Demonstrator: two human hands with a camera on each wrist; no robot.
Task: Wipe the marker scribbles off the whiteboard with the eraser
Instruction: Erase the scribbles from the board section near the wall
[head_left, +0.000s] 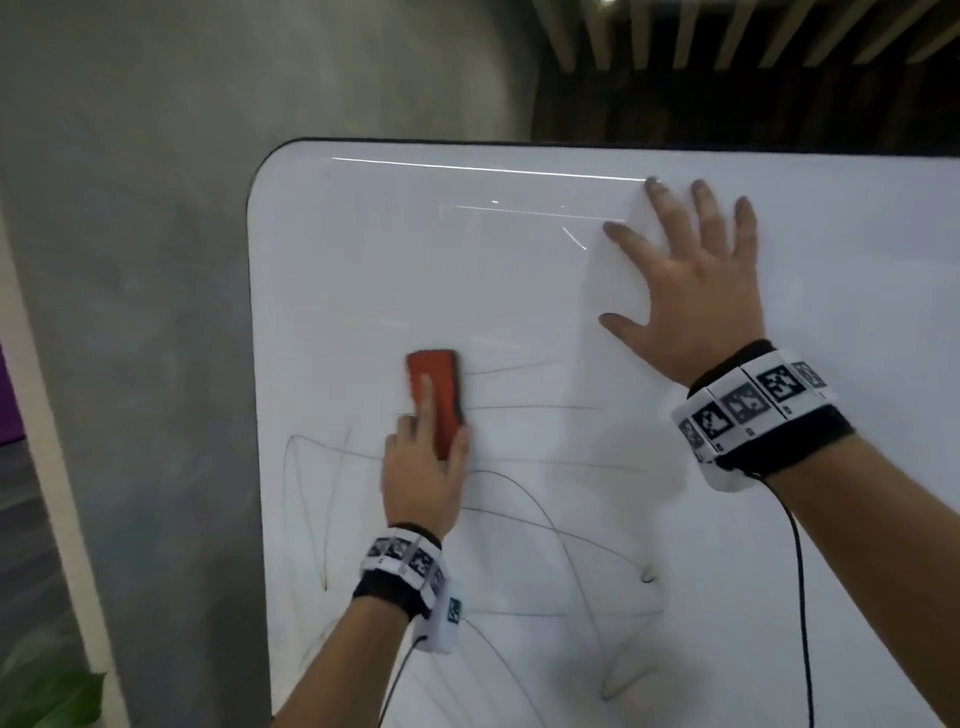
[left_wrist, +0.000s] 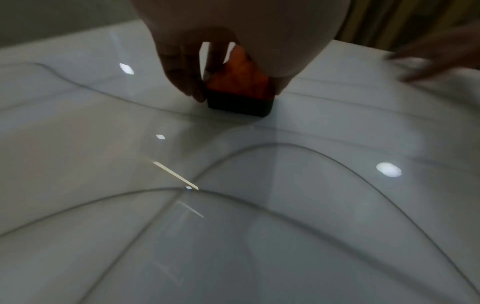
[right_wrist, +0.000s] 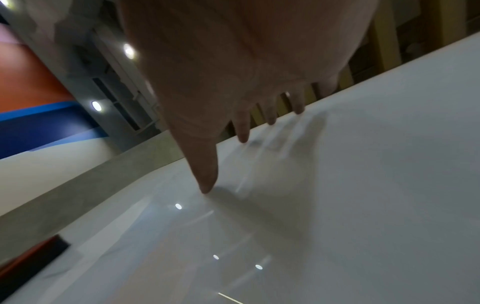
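A white whiteboard (head_left: 519, 291) with a dark rim stands upright before me. Thin black marker scribbles (head_left: 524, 499) loop across its lower half; the upper half looks clean. My left hand (head_left: 423, 467) grips a red eraser (head_left: 434, 389) with a dark felt base and presses it flat to the board at mid-left. In the left wrist view the eraser (left_wrist: 241, 92) sits between thumb and fingers (left_wrist: 182, 67), with scribble lines (left_wrist: 337, 164) below. My right hand (head_left: 685, 291) lies flat on the upper board, fingers spread; the right wrist view shows its fingertips (right_wrist: 244, 137) touching the board (right_wrist: 363, 185).
A grey concrete wall (head_left: 130, 260) stands left of the board. A green plant leaf (head_left: 47, 686) shows at the bottom left. Dark ceiling slats (head_left: 727, 47) hang above the board's top edge. Cables run from both wristbands.
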